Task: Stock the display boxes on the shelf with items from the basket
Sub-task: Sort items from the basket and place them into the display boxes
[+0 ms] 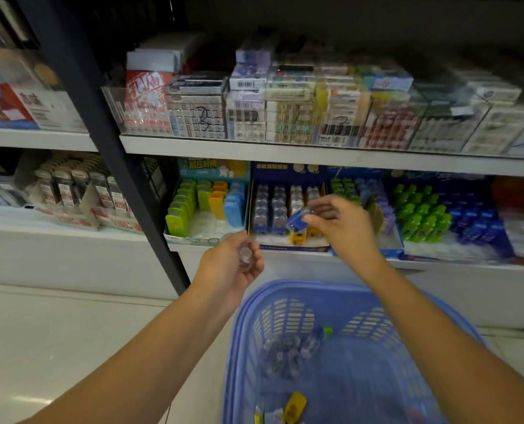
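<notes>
On the far left of the lower shelf (71,228) we see a rack of small carded packs (71,191), beyond a dark upright post (138,185). Next comes a teal display box (205,237) with rows of green, yellow, orange and blue items standing on edge; its front cells are bare.

Our left hand (233,264) hovers just in front of this box's right corner, fingers curled shut around a small clear item (245,255); it is too blurred to tell its axis.

Right of that sits a dark blue display box (291,246) holding columns of clear-and-blue pieces running front to back, with two yellow ones (297,237) at the front.

Our right hand (340,221) is over this box, pinching a small blue item (299,221) between thumb and fingers. Its long axis tilts, upper end toward the right and back, lower end toward the front left.

Further right are boxes of green items (419,212) and blue items (475,221).

Below, between our forearms, the blue basket (285,304) holds a cluster of clear pieces (288,350), a yellow one (296,407) and a green one (327,330).
</notes>
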Demonstrator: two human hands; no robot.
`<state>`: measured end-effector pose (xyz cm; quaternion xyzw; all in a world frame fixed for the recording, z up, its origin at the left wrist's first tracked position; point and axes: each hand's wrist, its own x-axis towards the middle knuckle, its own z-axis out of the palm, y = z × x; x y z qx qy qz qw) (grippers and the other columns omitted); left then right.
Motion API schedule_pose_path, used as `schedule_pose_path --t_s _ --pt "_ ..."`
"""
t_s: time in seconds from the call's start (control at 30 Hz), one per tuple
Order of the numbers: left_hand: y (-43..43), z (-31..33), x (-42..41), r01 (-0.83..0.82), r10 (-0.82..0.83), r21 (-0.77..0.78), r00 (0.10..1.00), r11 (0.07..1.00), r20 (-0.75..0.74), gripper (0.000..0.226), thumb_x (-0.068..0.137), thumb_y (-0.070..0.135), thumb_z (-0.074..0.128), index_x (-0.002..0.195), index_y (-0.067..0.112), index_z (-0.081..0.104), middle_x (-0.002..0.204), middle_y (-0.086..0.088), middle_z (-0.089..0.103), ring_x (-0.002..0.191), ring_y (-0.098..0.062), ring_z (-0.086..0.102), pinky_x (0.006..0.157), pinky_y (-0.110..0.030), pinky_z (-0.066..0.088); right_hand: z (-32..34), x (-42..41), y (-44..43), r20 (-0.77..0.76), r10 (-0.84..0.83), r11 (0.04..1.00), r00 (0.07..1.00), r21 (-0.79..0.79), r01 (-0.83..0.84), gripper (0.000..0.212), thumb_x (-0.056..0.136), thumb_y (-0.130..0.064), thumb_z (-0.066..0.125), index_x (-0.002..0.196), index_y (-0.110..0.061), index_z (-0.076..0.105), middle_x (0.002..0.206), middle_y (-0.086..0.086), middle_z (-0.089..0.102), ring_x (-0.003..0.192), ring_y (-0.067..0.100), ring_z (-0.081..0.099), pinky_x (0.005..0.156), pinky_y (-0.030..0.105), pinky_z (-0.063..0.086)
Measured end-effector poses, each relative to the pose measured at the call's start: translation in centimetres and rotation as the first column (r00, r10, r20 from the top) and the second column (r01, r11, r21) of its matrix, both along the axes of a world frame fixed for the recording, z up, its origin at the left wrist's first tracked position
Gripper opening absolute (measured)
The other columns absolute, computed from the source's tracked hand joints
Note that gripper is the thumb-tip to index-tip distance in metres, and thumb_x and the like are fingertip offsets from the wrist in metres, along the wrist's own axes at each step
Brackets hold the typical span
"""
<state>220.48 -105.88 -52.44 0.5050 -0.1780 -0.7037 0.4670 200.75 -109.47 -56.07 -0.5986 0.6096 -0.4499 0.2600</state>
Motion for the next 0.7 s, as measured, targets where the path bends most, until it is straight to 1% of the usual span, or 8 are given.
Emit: schedule_pose_path --t_s 0.13,0.27,0.33,0.4,0.43,0.53,0.57,0.7 --pt "-0.6 -0.4 0.7 -0.063 0.063 0.012 0.998 0.998 -0.009 0.016 0.098 0.015 0.046 0.083 0.010 0.048 0.065 -0.007 0.053 0.055 -0.016 0.047 0.040 -0.018 0.043 -0.7 2.6 -1.7 -0.237 0.117 0.990 0.964 -0.045 -0.131 0.017 0.083 -0.023 0.071 0.098 -0.028 0.065 0.080 -0.023 0.057 0.075 -0.008 0.056 0.069 0.000 0.042" --pt "-1.1 -0.1 1.3 -0.129 0.128 -0.020 0.990 0.991 -0.058 0.018 0.098 0.020 0.046 0.084 0.009 0.050 0.060 -0.006 0.057 0.054 -0.015 0.050 0.042 -0.019 0.045 -1.3 4.6 -3.1 -0.377 0.195 0.975 0.905 -0.029 -0.221 0.020 0.083 -0.021 0.070 0.103 -0.019 0.068 0.083 -0.012 0.059 0.069 -0.007 0.051 0.063 0.001 0.038" --pt "-1.2 0.1 1.7 -0.158 0.151 -0.067 0.984 0.985 -0.093 0.018 0.097 0.021 0.047 0.084 0.010 0.052 0.066 -0.005 0.058 0.055 -0.014 0.052 0.045 -0.019 0.046 -1.6 5.1 -3.6 -0.446 0.237 0.965 0.863 0.003 -0.263 0.021 0.085 -0.020 0.069 0.105 -0.015 0.067 0.090 -0.002 0.065 0.073 -0.001 0.051 0.067 0.007 0.038" --pt "-1.4 0.3 1.9 -0.165 0.150 -0.127 0.982 0.978 -0.114 0.017 0.098 0.022 0.048 0.088 0.010 0.055 0.072 -0.003 0.057 0.057 -0.011 0.053 0.048 -0.020 0.048 -1.5 5.4 -4.0 -0.487 0.243 0.965 0.839 0.033 -0.260 0.022 0.085 -0.018 0.068 0.106 -0.010 0.068 0.100 0.007 0.065 0.083 0.013 0.055 0.075 0.020 0.043" --pt "-1.4 0.3 2.0 -0.162 0.145 -0.153 0.983 0.975 -0.115 0.018 0.098 0.023 0.048 0.092 0.009 0.057 0.074 -0.003 0.057 0.059 -0.011 0.054 0.050 -0.020 0.048 -1.4 5.5 -4.1 -0.509 0.228 0.968 0.830 0.027 -0.250 0.022 0.085 -0.017 0.068 0.105 -0.007 0.068 0.104 0.010 0.061 0.086 0.016 0.054 0.076 0.021 0.040" --pt "-1.3 0.5 1.9 -0.109 0.091 -0.180 0.990 0.978 -0.104 0.026 0.098 0.031 0.049 0.109 0.010 0.058 0.078 -0.002 0.060 0.064 -0.010 0.057 0.053 -0.019 0.051 -1.1 6.1 -4.0 -0.571 0.232 0.957 0.788 -0.012 -0.290 0.016 0.086 -0.010 0.066 0.097 0.001 0.070 0.107 0.013 0.051 0.083 0.012 0.043 0.070 0.006 0.026" --pt "-1.1 0.5 1.8 -0.082 0.066 -0.174 0.993 0.981 -0.099 0.028 0.097 0.032 0.049 0.113 0.011 0.058 0.078 -0.001 0.062 0.064 -0.010 0.059 0.053 -0.019 0.051 -0.9 6.4 -3.8 -0.582 0.258 0.947 0.771 -0.004 -0.320 0.014 0.087 -0.008 0.063 0.096 0.002 0.069 0.105 0.013 0.051 0.080 0.010 0.041 0.066 0.003 0.027" --pt "-0.5 0.6 1.2 -0.028 0.009 -0.127 0.990 0.991 -0.144 0.033 0.099 0.037 0.043 0.102 0.008 0.059 0.067 -0.003 0.066 0.060 -0.012 0.060 0.051 -0.020 0.052 -0.4 6.6 -3.5 -0.585 0.315 0.936 0.748 0.060 -0.347 0.016 0.091 -0.005 0.057 0.100 0.003 0.067 0.100 0.014 0.050 0.079 0.011 0.042 0.065 0.008 0.028"
